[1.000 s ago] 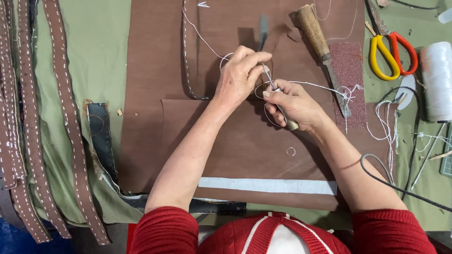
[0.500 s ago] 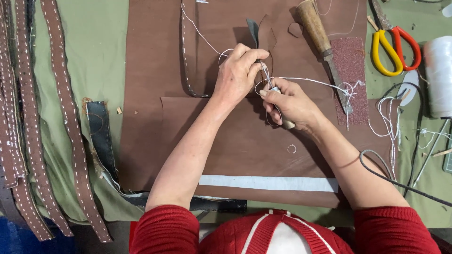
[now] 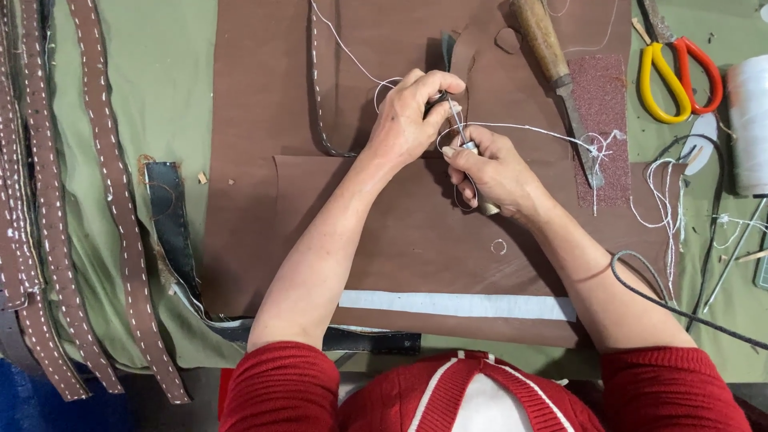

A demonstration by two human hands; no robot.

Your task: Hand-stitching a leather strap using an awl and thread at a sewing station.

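Since a second ago, both hands are sitting a little higher on the brown leather sheet (image 3: 264, 96), and the dark strap end is now lying almost hidden under the left fingers. Left hand (image 3: 412, 116) is curling shut, thumb and fingertips pinching the strap (image 3: 446, 46) near its lower end. Right hand (image 3: 496, 172) is closing around a pale-handled tool (image 3: 486, 208), whose butt is poking out below the palm; its tip is meeting the left fingertips. White thread (image 3: 528, 128) is running from between the two hands out to the right, and another strand is looping up and left across the sheet.

Just right of the hands, a wooden-handled knife (image 3: 552, 56) is lying tilted on the sheet, its blade crossing a sandpaper patch (image 3: 612, 96). Scissors (image 3: 680, 72) with yellow and red handles are resting near the top right edge, and a white thread spool (image 3: 748, 120) is standing at the right edge. Stitched straps (image 3: 104, 192) are lying well apart on the green cloth along the left edge. Below the hands the sheet is lying bare down to a white strip (image 3: 456, 304) near its front edge.
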